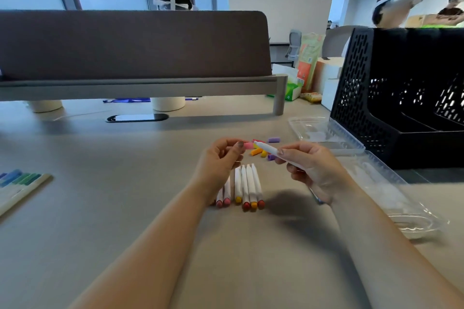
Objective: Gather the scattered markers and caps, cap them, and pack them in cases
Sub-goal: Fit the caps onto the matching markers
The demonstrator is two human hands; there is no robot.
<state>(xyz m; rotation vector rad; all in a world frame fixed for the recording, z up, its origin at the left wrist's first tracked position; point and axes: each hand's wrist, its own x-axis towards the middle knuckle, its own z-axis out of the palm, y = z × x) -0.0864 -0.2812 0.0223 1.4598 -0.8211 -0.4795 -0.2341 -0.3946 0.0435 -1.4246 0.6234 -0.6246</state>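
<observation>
The white marker [266, 148] is held above the middle of the desk [120, 208], pinched in the right grip [309, 166], whose thumb and fingers are clamped round its barrel. Its far end points left at a pink cap [249, 145], which the left grip [221, 158] pinches between thumb and fingertips. Whether cap and tip touch cannot be told.

Below the hands a row of white markers [245, 184] lies side by side on the desk, with pink, yellow, red and orange ends toward the near edge. The left wrist hides part of the row. Just beyond it lie loose caps: an orange cap [256, 151] and a purple cap [273, 140] among them.

Toward the right edge an open clear case [376, 178] lies flat, with a black file rack [401, 95] behind it. At the left edge sits a case of blue and green markers [20, 183].
</observation>
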